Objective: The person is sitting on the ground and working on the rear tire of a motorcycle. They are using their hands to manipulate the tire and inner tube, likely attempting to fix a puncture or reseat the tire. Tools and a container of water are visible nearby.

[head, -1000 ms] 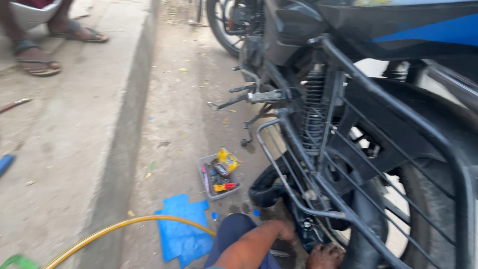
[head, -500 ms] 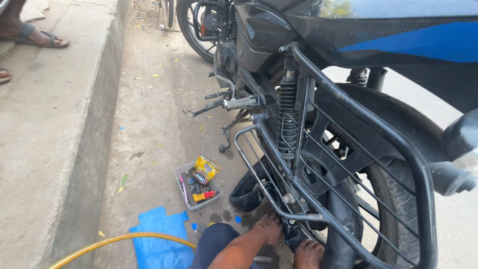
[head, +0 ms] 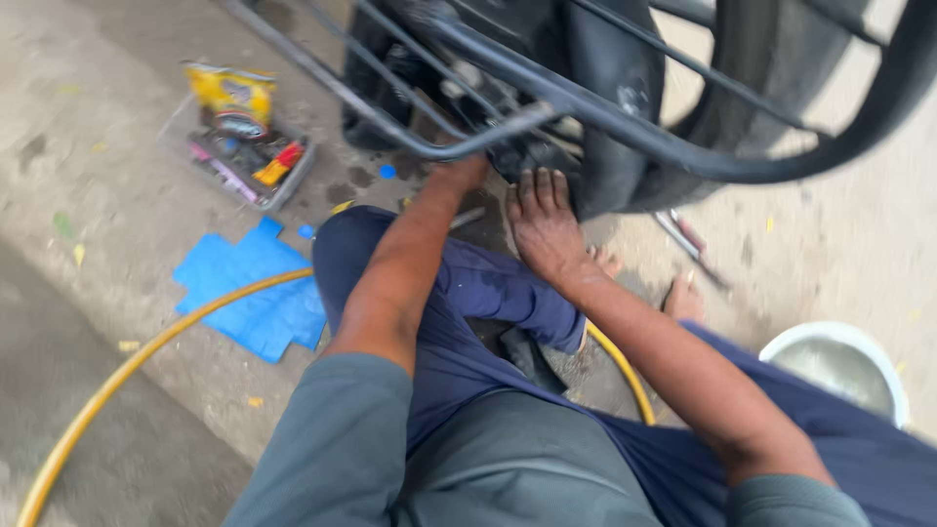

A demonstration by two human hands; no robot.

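I sit on the ground beside a motorcycle's rear wheel (head: 625, 107), behind a black tubular guard frame (head: 547, 112). My left hand (head: 459, 174) reaches under the frame toward the dark parts by the wheel; its fingers are hidden, so I cannot tell what it grips. My right hand (head: 543, 220) lies flat, fingers together, pressed against the black tyre's lower edge. It holds nothing that I can see. My knees in dark blue trousers (head: 468, 293) are bent below my arms.
A small tray of tools and a yellow packet (head: 239, 137) lies at the upper left. Blue sheet pieces (head: 259, 293) and a yellow hose (head: 146, 351) lie by my left knee. A metal tool (head: 683, 239) and a white bowl (head: 839, 366) are on the right.
The view has dropped and closed in on my hands. Both hands have stayed at the lower part of the wheel, and the right hand now lies flat against the tyre.
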